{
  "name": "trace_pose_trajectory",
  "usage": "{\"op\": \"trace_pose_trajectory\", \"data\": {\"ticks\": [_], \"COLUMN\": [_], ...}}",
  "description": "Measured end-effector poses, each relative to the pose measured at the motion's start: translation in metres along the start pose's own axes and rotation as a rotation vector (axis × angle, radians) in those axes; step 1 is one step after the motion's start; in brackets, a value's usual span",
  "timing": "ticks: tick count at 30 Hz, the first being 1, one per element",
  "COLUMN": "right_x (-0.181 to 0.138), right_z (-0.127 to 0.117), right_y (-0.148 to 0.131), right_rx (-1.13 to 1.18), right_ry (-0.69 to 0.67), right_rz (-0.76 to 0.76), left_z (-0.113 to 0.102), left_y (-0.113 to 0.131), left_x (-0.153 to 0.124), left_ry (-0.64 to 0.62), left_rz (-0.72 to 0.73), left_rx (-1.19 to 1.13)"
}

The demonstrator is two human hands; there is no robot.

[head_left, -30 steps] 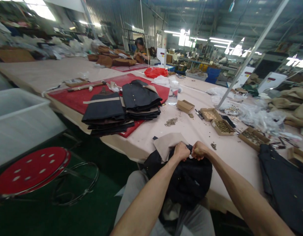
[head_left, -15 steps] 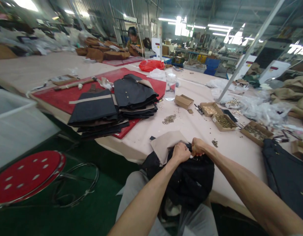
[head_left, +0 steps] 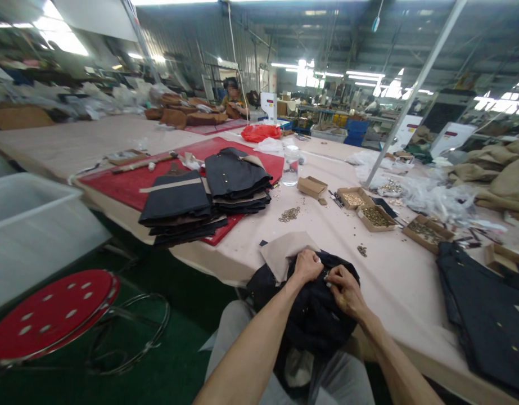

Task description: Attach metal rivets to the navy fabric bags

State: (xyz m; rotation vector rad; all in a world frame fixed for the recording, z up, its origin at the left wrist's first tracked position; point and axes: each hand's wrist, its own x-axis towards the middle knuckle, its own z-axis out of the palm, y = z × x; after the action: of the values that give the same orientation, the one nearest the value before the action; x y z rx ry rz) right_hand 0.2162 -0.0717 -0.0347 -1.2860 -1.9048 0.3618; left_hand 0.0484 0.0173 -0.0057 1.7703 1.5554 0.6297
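A dark fabric piece with a beige flap, perhaps a bag, lies bunched over my lap and the table edge. My left hand is closed on the black cloth beside the flap. Just to its right, my right hand has thumb and fingers pinched together at the cloth, around something small and metallic. Its exact shape is too small to make out. A pile of metal rings lies on the table beyond my hands, and a few small brass-coloured pieces lie to the right.
Stacked dark fabric pieces sit on a red mat. Cardboard boxes of small hardware stand to the right, near a metal pole and more dark fabric. A clear jar stands behind. A red stool is at left.
My right hand has come away from beside the left, moving slightly right and down, and now pinches at the cloth. My left hand keeps its hold. The view has tilted up slightly.
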Motion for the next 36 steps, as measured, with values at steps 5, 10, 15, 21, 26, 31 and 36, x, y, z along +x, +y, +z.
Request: {"op": "trace_pose_trajectory", "data": {"ticks": [5, 10, 15, 21, 26, 31, 36], "right_x": [-0.009, -0.011, -0.013, -0.016, -0.020, -0.023, -0.025], "right_z": [-0.017, -0.021, -0.015, -0.020, -0.024, -0.030, -0.034], "right_y": [0.006, 0.031, 0.042, 0.042, 0.041, 0.041, 0.042], "right_rx": [-0.036, -0.221, -0.269, -0.274, -0.252, -0.274, -0.307], "right_ry": [0.381, 0.378, 0.257, 0.220, 0.179, 0.132, 0.096], "right_rz": [0.106, 0.201, 0.239, 0.254, 0.267, 0.281, 0.276], "left_z": [0.001, -0.002, -0.010, -0.021, -0.017, -0.007, 0.014], "left_y": [0.000, 0.007, 0.014, -0.001, -0.010, -0.006, -0.020], "left_x": [-0.010, -0.031, -0.094, -0.167, -0.178, -0.189, -0.214], "left_ry": [-0.015, 0.014, 0.132, 0.497, 0.598, 0.582, 0.639], "left_rz": [0.047, 0.177, 0.583, 0.349, 0.094, 0.077, -0.040], "left_rx": [-0.085, -0.041, 0.234, 0.525, 0.513, 0.557, 0.483]}}
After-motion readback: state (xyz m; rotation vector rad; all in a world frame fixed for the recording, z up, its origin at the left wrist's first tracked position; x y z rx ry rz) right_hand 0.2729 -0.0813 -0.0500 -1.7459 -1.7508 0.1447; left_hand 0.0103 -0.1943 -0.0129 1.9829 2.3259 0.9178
